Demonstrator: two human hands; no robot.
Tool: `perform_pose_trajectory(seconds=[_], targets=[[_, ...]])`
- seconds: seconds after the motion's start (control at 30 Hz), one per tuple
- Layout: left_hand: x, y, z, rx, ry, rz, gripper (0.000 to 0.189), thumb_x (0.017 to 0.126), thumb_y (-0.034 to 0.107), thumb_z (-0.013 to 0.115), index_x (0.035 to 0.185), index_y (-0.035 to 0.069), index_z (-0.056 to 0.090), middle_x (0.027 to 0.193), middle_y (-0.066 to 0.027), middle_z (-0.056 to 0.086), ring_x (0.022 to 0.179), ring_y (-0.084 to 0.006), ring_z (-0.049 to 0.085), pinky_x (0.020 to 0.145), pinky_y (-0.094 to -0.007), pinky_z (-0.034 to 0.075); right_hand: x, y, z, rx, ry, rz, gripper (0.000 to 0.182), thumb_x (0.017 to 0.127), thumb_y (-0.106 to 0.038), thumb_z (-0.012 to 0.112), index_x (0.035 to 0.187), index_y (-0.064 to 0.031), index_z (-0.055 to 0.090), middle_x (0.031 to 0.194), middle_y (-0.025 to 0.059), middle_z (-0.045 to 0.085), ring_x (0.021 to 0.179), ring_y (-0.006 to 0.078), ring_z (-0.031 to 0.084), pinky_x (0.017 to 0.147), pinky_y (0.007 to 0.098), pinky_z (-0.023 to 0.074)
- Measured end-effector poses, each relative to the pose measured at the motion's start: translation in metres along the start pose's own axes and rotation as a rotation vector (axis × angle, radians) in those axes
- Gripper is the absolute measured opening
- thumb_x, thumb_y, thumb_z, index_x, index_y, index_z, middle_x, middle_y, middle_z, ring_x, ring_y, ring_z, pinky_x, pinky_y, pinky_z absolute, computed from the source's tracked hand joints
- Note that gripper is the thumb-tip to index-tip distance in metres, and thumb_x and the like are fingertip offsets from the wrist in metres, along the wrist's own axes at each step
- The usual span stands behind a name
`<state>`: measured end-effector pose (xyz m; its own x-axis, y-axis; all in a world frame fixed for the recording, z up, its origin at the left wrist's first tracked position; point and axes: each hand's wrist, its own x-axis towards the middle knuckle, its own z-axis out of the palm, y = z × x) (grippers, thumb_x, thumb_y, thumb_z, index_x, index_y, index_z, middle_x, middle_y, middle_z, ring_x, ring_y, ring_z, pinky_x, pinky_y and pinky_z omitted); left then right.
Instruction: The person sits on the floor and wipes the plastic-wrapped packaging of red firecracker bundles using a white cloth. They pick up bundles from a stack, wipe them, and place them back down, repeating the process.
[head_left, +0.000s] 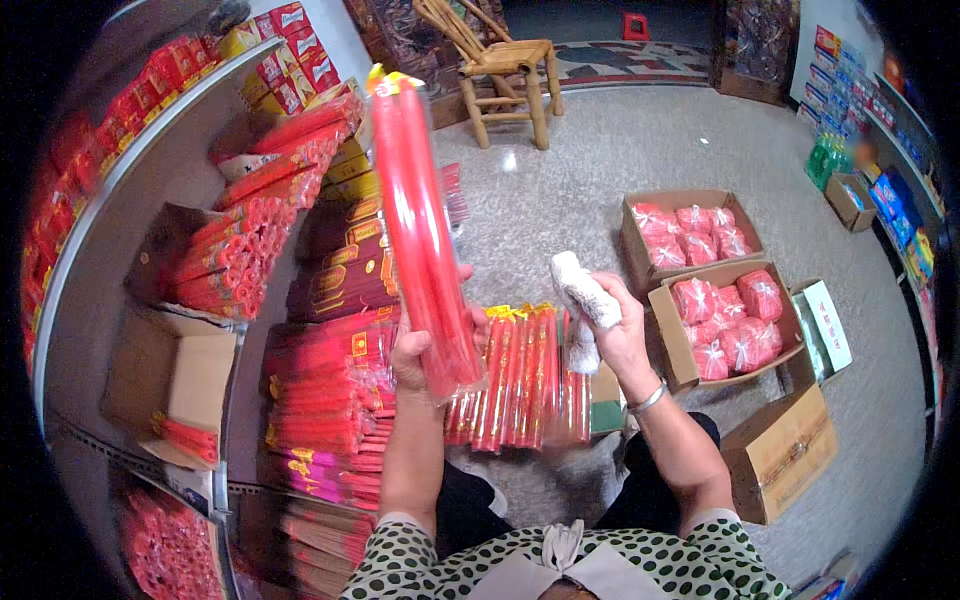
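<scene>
My left hand (417, 352) grips a long bundle of red candles (420, 217) in clear plastic wrap, held tilted up and away from me. Yellow tips or ties show at its far end. In my right hand (624, 330) is a crumpled white cloth (581, 289), part of it hanging below my fingers. Beneath and between my hands lies a row of similar wrapped red candles (517, 379) with yellow tops and gold markings. What supports this row is mostly hidden.
Left are shelves (225, 420) with red packages and stacked incense bundles (322, 540). On the right, cardboard boxes (664, 337) hold red bagged packets (724, 322); a closed carton (784, 454) sits nearer. A bamboo chair (510, 64) stands ahead on the grey floor (540, 180).
</scene>
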<state>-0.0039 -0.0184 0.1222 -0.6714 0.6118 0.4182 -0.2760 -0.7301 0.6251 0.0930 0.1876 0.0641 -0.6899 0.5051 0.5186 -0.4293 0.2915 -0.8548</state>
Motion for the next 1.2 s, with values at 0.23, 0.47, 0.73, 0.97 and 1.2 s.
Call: perform_pose_trajectory(seconds=[0.23,0.47,0.73,0.97,1.2], targets=[[-0.013,-0.02,-0.018,0.216,0.03,-0.082,0.085,0.077,0.057,0.059,0.135,0.002,0.029,0.121,-0.0194,0.049,0.087,-0.023,0.06,0.073,-0.0354,0.053,-0.03,-0.024,0.019,-0.369,-0.19,-0.455,0.038,0.069,-0.008,0.066,0.106,-0.0074,0.06,0.107,0.0117,0.055,0.097,0.0279,0.053,0.082,0.0376,0.0426],[-0.03,-0.042,-0.023,0.199,0.025,-0.244,0.079,0.081,0.056,0.054,0.134,0.002,0.031,0.123,-0.0151,0.049,0.109,-0.0244,0.052,0.093,-0.0368,0.043,-0.049,-0.042,0.047,-0.477,-0.429,-0.708,0.048,0.064,-0.015,0.062,0.112,-0.0117,0.058,0.115,0.0106,0.052,0.101,0.0271,0.049,0.08,0.042,0.0392],[-0.055,-0.071,-0.037,0.257,-0.148,-0.531,0.068,0.089,0.037,0.052,0.14,0.004,0.023,0.123,-0.0078,0.048,0.102,-0.0155,0.053,0.087,-0.0304,0.044,-0.005,-0.023,0.006,-0.639,0.088,-0.556,0.057,0.059,-0.016,0.073,0.113,-0.0095,0.058,0.115,0.0151,0.048,0.104,0.0339,0.046,0.089,0.0428,0.0375],[-0.066,-0.086,-0.008,0.219,-0.094,-0.724,0.08,0.081,0.046,0.06,0.139,0.004,0.024,0.096,-0.0136,0.06,0.076,-0.0185,0.061,0.066,-0.03,0.052,0.021,-0.006,-0.032,-0.454,0.506,-0.183,0.028,0.083,-0.006,0.055,0.111,-0.0012,0.055,0.106,0.014,0.052,0.102,0.0265,0.049,0.091,0.0363,0.0384],[-0.059,-0.088,-0.04,0.213,0.023,-0.506,0.057,0.092,0.027,0.047,0.139,0.002,0.025,0.115,-0.0119,0.054,0.085,-0.019,0.062,0.076,-0.0314,0.051,-0.048,-0.001,0.022,-0.482,0.107,-0.328,0.049,0.075,-0.013,0.063,0.121,-0.0047,0.047,0.107,0.0162,0.049,0.101,0.0335,0.047,0.091,0.0417,0.0379]])
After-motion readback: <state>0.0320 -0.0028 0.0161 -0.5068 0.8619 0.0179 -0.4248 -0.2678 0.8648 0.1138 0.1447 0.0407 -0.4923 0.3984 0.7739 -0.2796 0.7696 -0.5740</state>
